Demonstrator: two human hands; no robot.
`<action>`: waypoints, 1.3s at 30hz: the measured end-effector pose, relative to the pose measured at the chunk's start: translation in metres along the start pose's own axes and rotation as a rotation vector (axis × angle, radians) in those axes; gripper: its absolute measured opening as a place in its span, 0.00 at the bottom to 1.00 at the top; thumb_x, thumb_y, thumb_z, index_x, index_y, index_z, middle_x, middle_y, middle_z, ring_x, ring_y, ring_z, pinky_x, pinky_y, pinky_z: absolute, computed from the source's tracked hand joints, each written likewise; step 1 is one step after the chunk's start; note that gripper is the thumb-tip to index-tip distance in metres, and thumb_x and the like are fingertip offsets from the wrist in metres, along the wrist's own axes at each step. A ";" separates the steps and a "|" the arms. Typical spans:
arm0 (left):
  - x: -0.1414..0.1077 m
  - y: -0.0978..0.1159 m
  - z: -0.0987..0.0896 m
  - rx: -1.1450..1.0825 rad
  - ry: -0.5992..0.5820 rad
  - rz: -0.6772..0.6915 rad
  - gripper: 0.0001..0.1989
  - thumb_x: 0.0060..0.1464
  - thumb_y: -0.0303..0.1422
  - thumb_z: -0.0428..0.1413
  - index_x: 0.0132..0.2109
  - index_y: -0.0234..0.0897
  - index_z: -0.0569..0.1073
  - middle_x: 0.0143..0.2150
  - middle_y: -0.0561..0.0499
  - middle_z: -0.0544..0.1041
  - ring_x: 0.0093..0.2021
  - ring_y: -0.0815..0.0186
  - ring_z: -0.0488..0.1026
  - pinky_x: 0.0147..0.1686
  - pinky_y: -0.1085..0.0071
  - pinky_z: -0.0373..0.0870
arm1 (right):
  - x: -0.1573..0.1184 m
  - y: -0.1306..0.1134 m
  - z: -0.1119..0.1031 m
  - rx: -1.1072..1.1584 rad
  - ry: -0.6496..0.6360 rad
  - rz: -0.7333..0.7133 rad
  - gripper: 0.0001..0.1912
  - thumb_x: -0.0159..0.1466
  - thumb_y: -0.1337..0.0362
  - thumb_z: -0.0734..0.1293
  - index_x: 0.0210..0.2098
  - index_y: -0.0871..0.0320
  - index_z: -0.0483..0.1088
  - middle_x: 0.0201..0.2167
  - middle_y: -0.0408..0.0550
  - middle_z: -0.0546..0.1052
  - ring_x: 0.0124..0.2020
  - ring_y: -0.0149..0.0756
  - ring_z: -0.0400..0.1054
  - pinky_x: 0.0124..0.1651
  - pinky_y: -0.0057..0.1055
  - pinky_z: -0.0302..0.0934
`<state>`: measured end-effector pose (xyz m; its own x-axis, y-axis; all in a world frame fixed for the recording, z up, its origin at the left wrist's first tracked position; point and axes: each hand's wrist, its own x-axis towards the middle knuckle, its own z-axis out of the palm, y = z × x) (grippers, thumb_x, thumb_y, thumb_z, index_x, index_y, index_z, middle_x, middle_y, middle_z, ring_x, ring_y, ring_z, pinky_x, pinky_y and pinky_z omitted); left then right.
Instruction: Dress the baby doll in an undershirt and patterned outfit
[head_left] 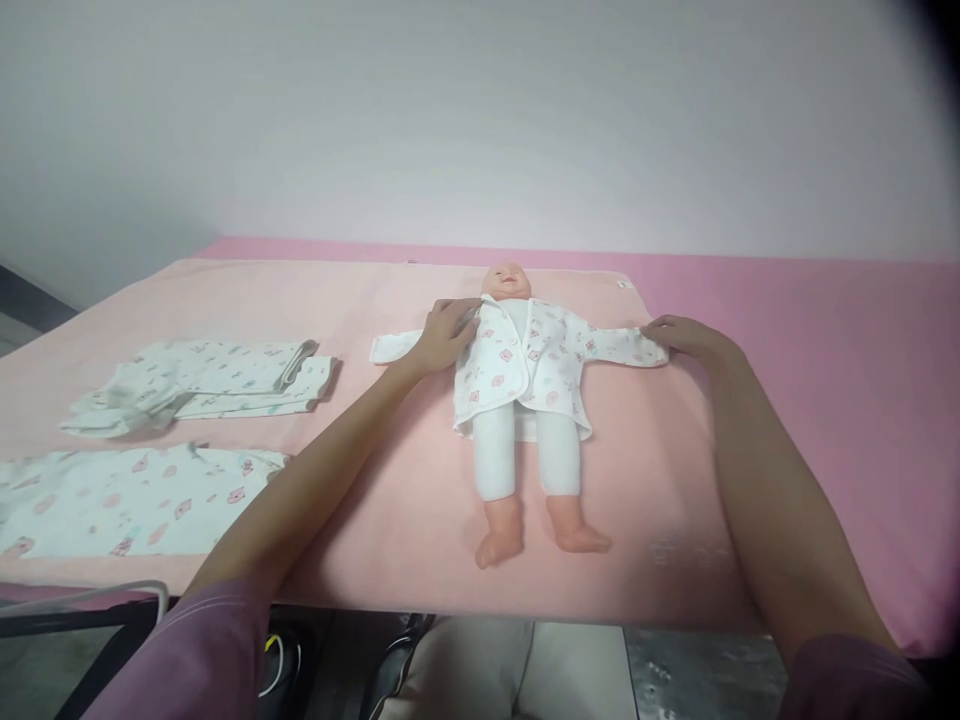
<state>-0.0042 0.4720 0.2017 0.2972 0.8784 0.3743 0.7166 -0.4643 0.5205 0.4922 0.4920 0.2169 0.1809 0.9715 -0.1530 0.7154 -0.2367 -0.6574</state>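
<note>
A baby doll (508, 282) lies on its back, wearing white leggings (495, 455) and a white printed baby jacket (495, 365). The jacket's front hangs unfastened, its two edges parted at the chest and hem. My left hand (448, 335) is at the jacket's shoulder on the left of the view, its bent fingers closed on the cloth by the collar. At the far end of the outstretched sleeve on the other side, my right hand (690, 337) pinches the cuff. The other sleeve (394, 347) lies spread out, partly hidden behind my left hand.
Folded printed baby clothes (217, 375) lie to the left. Nearer the front edge is another printed white cloth (142, 500), partly covered by my left forearm. A peach blanket (645, 500) lies over the pink table surface (825, 400). A pale wall rises behind.
</note>
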 end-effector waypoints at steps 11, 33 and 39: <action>0.001 -0.005 0.002 0.072 -0.053 0.125 0.33 0.79 0.45 0.38 0.83 0.51 0.63 0.82 0.53 0.67 0.78 0.49 0.63 0.80 0.46 0.57 | 0.004 -0.024 0.045 -0.224 0.310 -0.182 0.20 0.73 0.56 0.68 0.59 0.59 0.79 0.62 0.64 0.80 0.63 0.58 0.75 0.69 0.54 0.69; -0.012 0.067 -0.011 0.110 -0.067 0.171 0.23 0.74 0.40 0.50 0.68 0.39 0.73 0.70 0.39 0.73 0.68 0.44 0.66 0.71 0.41 0.67 | -0.141 -0.174 0.087 -0.393 -0.221 -0.592 0.22 0.75 0.44 0.65 0.34 0.52 0.58 0.34 0.47 0.74 0.32 0.40 0.63 0.35 0.37 0.53; -0.074 0.108 -0.023 0.151 -0.169 0.178 0.32 0.70 0.47 0.58 0.74 0.40 0.66 0.78 0.37 0.65 0.74 0.39 0.64 0.71 0.39 0.69 | -0.198 -0.146 0.094 -0.448 -0.168 -0.791 0.20 0.71 0.47 0.72 0.42 0.52 0.61 0.47 0.50 0.75 0.41 0.44 0.68 0.38 0.37 0.57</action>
<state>0.0368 0.3541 0.2477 0.5188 0.7967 0.3101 0.7255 -0.6021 0.3332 0.2881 0.3348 0.2739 -0.5472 0.8320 0.0912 0.7892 0.5492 -0.2749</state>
